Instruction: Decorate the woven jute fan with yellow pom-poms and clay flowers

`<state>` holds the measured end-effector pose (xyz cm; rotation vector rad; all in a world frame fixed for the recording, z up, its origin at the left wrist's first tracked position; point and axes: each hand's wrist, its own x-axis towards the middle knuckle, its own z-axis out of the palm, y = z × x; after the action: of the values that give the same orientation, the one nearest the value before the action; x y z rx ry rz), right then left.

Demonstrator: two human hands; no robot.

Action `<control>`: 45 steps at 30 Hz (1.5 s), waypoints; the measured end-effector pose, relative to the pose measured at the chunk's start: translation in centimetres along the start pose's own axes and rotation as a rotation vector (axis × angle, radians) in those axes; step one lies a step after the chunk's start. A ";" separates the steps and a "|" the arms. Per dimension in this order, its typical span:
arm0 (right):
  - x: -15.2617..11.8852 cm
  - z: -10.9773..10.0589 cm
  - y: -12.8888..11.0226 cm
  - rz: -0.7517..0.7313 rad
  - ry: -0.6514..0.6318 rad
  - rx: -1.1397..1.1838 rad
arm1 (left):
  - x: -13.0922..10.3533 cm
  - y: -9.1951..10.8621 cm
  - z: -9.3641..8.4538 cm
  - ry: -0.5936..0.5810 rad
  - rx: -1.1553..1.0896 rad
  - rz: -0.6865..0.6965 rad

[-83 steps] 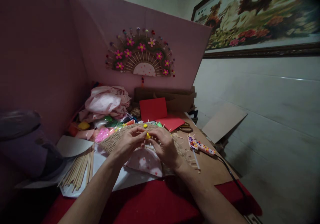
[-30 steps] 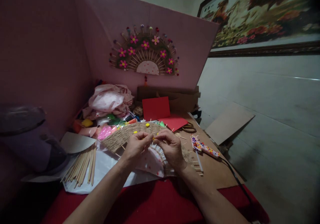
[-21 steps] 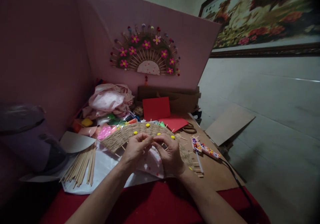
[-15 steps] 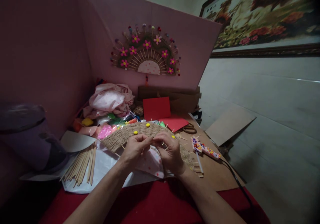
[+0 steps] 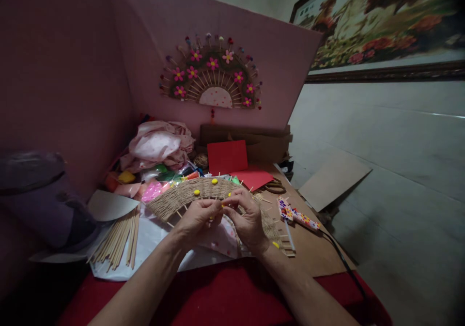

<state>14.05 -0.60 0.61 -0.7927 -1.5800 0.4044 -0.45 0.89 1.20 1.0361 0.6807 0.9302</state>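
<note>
My left hand (image 5: 199, 221) and my right hand (image 5: 247, 222) meet above a half-round fan of woven twine on sticks (image 5: 178, 198). The fingers of both are closed in a pinch, with a small yellow piece (image 5: 223, 205) showing between the fingertips. Fingers cover part of it, so its material is unclear. Yellow buttonlike dots (image 5: 214, 181) sit on the twine band, and a polka-dot cloth (image 5: 227, 239) covers the fan's inner half-circle below my hands. My forearms and hands hide much of the fan's middle.
A hot glue gun (image 5: 296, 215) with a cord lies on cardboard to the right. Loose wooden sticks (image 5: 119, 239) lie at left. Behind are red paper (image 5: 227, 157), scissors (image 5: 275, 186), bagged coloured material (image 5: 154, 190) and crumpled cloth (image 5: 160, 144). A finished flowered fan (image 5: 216, 97) hangs on the pink panel.
My hands have shifted slightly, with the fingertips still together. A yellow piece now shows between them, and a dot near the right hand and one by the right wrist have come into clearer view.
</note>
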 end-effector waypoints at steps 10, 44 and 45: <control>-0.1 0.0 -0.3 -0.003 -0.049 -0.048 | 0.0 -0.1 0.2 0.083 -0.066 -0.007; 0.2 0.0 -0.5 0.089 -0.098 0.119 | -0.2 -0.2 0.0 -0.009 -0.084 0.007; 0.2 0.0 -0.5 0.091 -0.107 0.124 | -0.2 -0.2 0.0 0.001 -0.092 0.012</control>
<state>13.96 -0.83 1.13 -0.7600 -1.6046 0.6139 -0.51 0.64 1.04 0.9590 0.6276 0.9640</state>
